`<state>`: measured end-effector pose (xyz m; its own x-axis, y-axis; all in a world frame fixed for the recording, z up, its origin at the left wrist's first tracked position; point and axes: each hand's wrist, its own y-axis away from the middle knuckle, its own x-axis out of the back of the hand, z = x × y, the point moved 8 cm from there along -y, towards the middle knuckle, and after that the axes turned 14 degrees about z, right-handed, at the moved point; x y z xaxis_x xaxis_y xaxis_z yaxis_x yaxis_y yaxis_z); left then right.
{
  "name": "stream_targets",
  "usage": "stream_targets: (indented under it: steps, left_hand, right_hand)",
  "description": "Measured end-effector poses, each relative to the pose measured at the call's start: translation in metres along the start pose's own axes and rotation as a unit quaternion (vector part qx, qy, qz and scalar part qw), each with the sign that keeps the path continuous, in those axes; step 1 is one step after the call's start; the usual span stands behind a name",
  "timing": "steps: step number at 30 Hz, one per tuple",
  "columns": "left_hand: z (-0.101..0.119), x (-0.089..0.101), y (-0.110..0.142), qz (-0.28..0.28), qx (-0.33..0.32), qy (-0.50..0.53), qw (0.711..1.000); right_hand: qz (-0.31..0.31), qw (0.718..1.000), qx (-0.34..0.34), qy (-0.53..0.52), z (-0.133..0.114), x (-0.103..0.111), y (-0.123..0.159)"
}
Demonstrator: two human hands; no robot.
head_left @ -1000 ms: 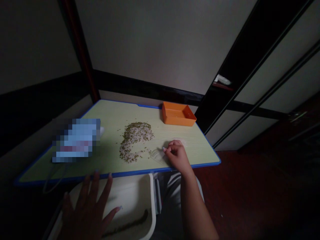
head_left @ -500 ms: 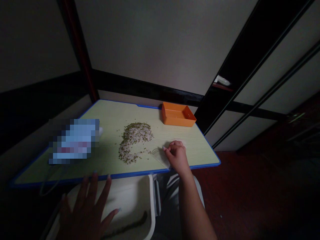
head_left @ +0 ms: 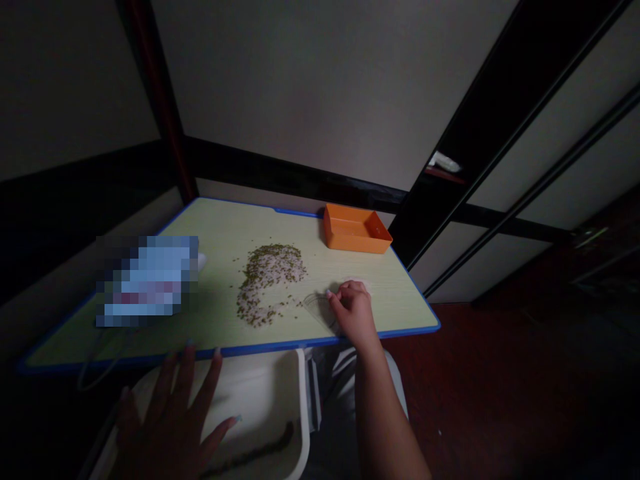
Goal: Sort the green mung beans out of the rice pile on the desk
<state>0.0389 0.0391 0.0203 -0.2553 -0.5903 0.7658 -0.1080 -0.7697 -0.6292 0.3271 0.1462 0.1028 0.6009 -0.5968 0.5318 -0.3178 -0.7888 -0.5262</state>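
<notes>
My right hand is closed, thumb against fingers, low over the right half of the table. It grips a clear flat plastic piece with curved lines on it; part of that piece is hidden under the hand. Just beyond the knuckles a small pale patch of grains shows. To the left lies a spread pile of mixed white and green grains, apart from the hand. My left hand, fingers spread, hovers at the table's near edge over a white tub and holds nothing.
An orange open box stands at the back right of the blue-edged table. A blurred-out bluish device with a cable lies at the left. Inside the tub is a dark strip. Wall panels stand close behind.
The clear plastic piece has shifted slightly under my right hand and shows more of its lines. Both hands stay almost where they were.
</notes>
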Motion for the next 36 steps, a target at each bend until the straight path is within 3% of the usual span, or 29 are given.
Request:
stream_targets:
  steps: [10,19,36]
  left_hand:
    - [0.007,0.003,-0.001,0.009,-0.057,-0.063,0.996]
    - [0.011,0.006,-0.003,0.037,-0.087,-0.071,0.993]
    - [0.01,0.005,-0.003,0.043,-0.077,-0.044,0.995]
  right_hand:
    - [-0.019,0.999,-0.003,-0.036,-0.004,-0.005,0.003]
    - [0.0,0.999,-0.011,-0.034,0.0,-0.002,0.002]
    - [0.005,0.996,-0.006,0.086,-0.001,-0.005,0.0]
